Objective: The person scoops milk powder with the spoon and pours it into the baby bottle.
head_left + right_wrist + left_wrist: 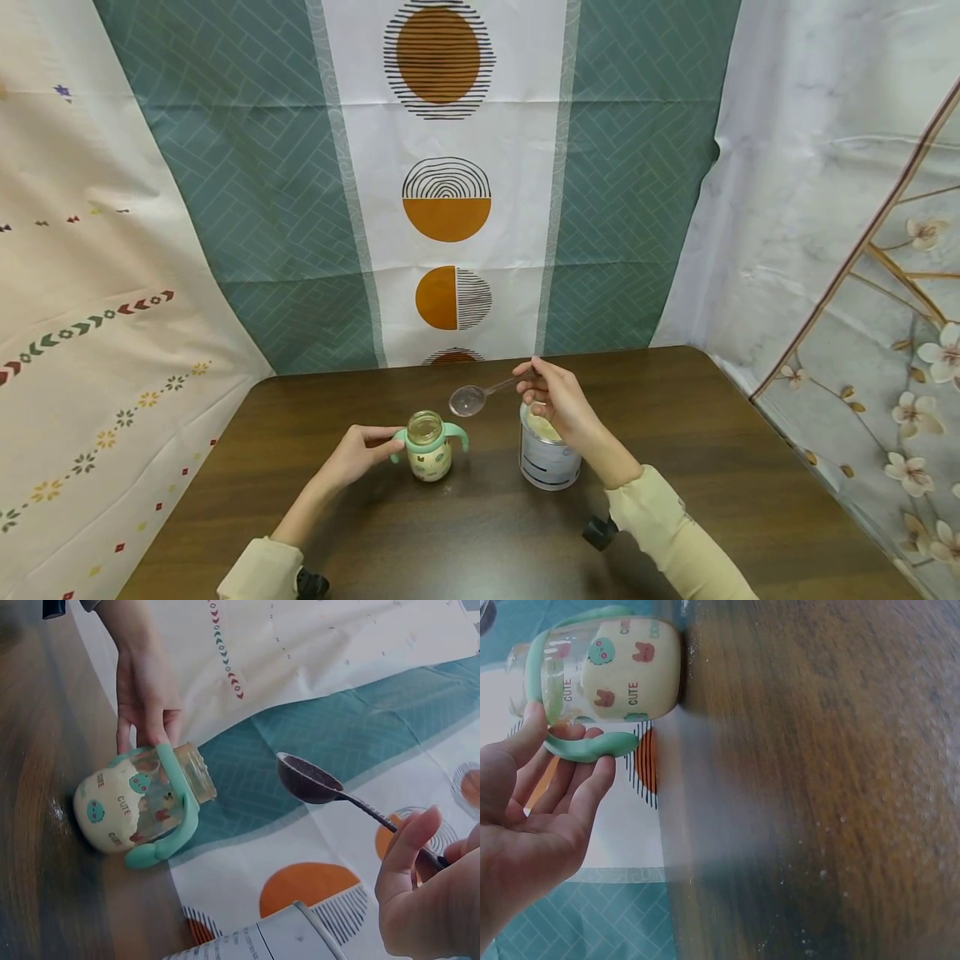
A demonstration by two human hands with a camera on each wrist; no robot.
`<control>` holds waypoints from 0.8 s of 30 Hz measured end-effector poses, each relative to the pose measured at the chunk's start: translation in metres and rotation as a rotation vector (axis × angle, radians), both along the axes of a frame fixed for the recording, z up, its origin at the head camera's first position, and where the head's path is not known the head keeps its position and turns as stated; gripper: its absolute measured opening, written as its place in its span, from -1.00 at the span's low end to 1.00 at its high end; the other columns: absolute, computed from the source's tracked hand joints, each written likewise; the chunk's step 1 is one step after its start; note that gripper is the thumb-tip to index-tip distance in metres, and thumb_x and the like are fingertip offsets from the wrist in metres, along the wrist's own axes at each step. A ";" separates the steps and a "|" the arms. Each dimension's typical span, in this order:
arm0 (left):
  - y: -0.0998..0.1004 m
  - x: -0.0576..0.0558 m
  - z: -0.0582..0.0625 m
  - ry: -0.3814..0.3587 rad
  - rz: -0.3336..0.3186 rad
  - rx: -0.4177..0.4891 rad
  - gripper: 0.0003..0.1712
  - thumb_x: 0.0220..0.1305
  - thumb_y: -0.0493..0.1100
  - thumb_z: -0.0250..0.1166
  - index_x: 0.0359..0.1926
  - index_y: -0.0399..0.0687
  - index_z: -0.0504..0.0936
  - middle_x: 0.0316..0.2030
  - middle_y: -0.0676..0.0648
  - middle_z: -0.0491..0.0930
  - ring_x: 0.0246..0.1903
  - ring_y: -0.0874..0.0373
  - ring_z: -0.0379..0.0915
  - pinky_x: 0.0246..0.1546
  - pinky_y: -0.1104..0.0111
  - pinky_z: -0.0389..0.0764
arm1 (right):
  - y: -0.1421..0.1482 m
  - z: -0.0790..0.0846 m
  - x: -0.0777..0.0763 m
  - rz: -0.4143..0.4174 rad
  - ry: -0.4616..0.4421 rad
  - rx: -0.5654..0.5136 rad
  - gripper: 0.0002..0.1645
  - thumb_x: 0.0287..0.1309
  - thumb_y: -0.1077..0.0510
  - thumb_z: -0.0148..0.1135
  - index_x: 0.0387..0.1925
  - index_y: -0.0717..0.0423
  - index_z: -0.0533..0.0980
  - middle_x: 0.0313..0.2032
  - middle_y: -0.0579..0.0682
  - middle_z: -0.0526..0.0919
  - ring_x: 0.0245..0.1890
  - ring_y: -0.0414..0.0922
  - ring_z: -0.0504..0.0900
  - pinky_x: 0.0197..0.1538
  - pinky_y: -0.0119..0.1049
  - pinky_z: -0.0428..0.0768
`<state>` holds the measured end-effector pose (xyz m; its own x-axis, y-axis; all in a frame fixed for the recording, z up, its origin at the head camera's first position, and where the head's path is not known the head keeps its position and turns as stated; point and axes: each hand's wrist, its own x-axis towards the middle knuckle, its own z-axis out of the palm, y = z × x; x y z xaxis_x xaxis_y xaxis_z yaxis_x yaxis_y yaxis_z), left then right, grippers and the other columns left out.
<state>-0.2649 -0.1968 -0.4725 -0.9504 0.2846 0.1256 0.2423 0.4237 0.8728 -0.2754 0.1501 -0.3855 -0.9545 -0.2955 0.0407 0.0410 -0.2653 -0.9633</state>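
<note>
My left hand point(357, 454) pinches one green handle of a clear baby bottle point(430, 463), which stands upright on the table with its neck uncapped. Pale yellow contents fill the lower part of the bottle point(630, 667), behind printed cartoon faces. Between the fingers of my right hand point(562, 406) is the handle of a see-through plastic spoon point(468, 402). Its bowl is in the air, above and to the right of the bottle mouth; the spoon bowl point(309, 780) looks dusty inside. Under my right hand stands an open tin point(549, 465) with pale powder point(542, 427), partly hidden by the hand.
The brown wooden table point(450, 542) carries the bottle and the tin side by side, with a gap between them. Small pale specks lie on the wood in the left wrist view. Patterned cloth point(630, 192) hangs behind the table's far edge and along both sides.
</note>
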 end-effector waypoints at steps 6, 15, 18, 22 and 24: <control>0.000 0.001 0.002 -0.006 -0.002 0.001 -0.56 0.26 -0.13 0.32 0.07 -0.34 0.62 -0.10 -0.32 0.67 -0.29 0.36 0.55 -0.21 0.45 0.62 | 0.006 -0.001 -0.003 0.000 -0.014 -0.024 -0.58 0.51 -0.06 -0.19 -0.27 0.02 0.55 -0.52 -0.14 0.57 -0.59 -0.30 0.47 -0.58 -0.55 0.37; -0.002 0.001 0.003 -0.003 -0.013 -0.016 -0.56 0.27 -0.12 0.31 0.09 -0.31 0.61 -0.05 -0.30 0.66 -0.24 0.35 0.56 -0.19 0.41 0.63 | 0.023 0.000 -0.006 -0.007 -0.023 -0.086 -0.57 0.53 0.00 -0.21 -0.30 0.07 0.54 -0.58 -0.14 0.58 -0.63 -0.32 0.46 -0.60 -0.57 0.34; -0.002 0.001 0.003 0.002 -0.020 -0.019 -0.55 0.27 -0.11 0.31 0.10 -0.28 0.61 -0.03 -0.29 0.66 -0.22 0.36 0.55 -0.20 0.46 0.61 | 0.028 -0.001 -0.008 -0.018 -0.033 -0.099 -0.55 0.53 0.02 -0.22 -0.33 0.06 0.55 -0.59 -0.14 0.58 -0.63 -0.32 0.45 -0.59 -0.56 0.34; -0.002 0.002 0.004 0.000 -0.019 -0.013 -0.56 0.27 -0.11 0.31 0.10 -0.28 0.62 -0.04 -0.29 0.66 -0.22 0.35 0.55 -0.20 0.46 0.61 | 0.034 -0.002 -0.008 -0.037 -0.043 -0.105 -0.53 0.53 0.03 -0.24 -0.36 0.05 0.55 -0.60 -0.14 0.58 -0.64 -0.31 0.45 -0.58 -0.55 0.34; -0.002 0.002 0.004 0.002 -0.019 -0.014 -0.56 0.27 -0.12 0.32 0.09 -0.29 0.62 -0.05 -0.29 0.66 -0.23 0.35 0.55 -0.20 0.45 0.61 | 0.036 -0.003 -0.008 -0.038 -0.049 -0.111 -0.53 0.54 0.03 -0.24 -0.36 0.06 0.55 -0.60 -0.14 0.58 -0.64 -0.31 0.45 -0.58 -0.56 0.34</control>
